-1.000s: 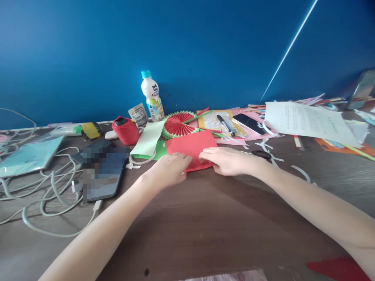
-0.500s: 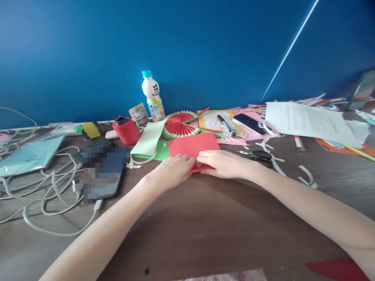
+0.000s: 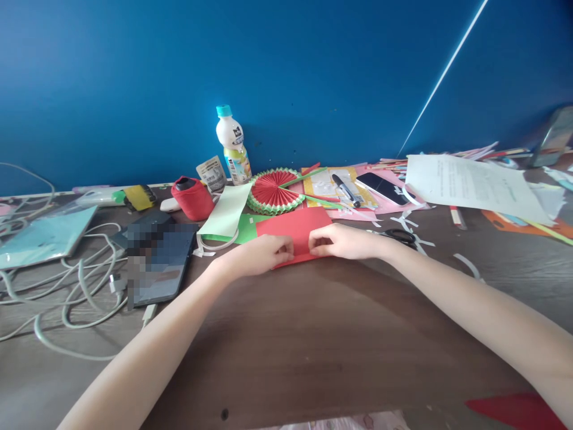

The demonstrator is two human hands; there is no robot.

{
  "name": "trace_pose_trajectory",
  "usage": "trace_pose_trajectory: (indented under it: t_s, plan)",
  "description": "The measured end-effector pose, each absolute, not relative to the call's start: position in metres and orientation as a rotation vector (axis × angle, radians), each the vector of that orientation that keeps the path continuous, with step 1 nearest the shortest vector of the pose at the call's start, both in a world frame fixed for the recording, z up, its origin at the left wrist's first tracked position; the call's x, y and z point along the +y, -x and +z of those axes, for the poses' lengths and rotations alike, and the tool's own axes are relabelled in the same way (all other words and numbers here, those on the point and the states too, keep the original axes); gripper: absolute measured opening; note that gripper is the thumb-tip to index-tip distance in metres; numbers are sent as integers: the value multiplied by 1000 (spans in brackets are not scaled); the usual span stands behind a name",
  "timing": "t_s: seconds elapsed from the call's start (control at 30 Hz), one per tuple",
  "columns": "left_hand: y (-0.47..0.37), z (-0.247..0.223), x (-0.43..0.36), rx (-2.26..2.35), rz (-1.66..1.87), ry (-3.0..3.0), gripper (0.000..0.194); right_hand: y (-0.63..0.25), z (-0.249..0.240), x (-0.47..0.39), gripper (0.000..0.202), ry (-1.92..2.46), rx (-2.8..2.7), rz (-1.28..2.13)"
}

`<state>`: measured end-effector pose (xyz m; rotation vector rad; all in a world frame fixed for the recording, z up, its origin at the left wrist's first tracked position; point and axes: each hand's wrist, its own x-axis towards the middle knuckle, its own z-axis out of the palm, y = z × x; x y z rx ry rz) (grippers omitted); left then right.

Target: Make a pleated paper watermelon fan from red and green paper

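A red sheet of paper lies on the desk in front of me, a narrow folded strip along its near edge. My left hand has its fingers curled and pinched on the left part of that edge. On the right part, my right hand pinches the same edge, thumb and fingers bent together. A gap of red paper shows between the two hands. A green sheet lies against the red sheet's left side. Just behind is a round pleated red and green paper fan. My right forearm partly covers black-handled scissors.
On the left lie a phone and tangled white cables. A drink bottle and a red roll stand at the back. A marker, another phone, a printed sheet and paper scraps lie to the right.
My hands have moved apart along the red paper's near edge, left hand leftward and right hand rightward. The near edge, raised between the fingers before, now lies flatter as a folded strip.
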<state>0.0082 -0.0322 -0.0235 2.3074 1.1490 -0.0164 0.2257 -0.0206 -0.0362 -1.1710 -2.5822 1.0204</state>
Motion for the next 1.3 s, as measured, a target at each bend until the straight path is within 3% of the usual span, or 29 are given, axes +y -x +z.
trace_pose_trajectory:
  t_s: [0.43, 1.3]
  plan:
    - [-1, -25, -20, 1089, -73, -2203, 15, -227, -47, -13, 26, 1206, -2424, 1143]
    - [-6, -23, -18, 1103, -128, -2210, 12, -226, -51, -11, 22, 1169, -2441, 1124]
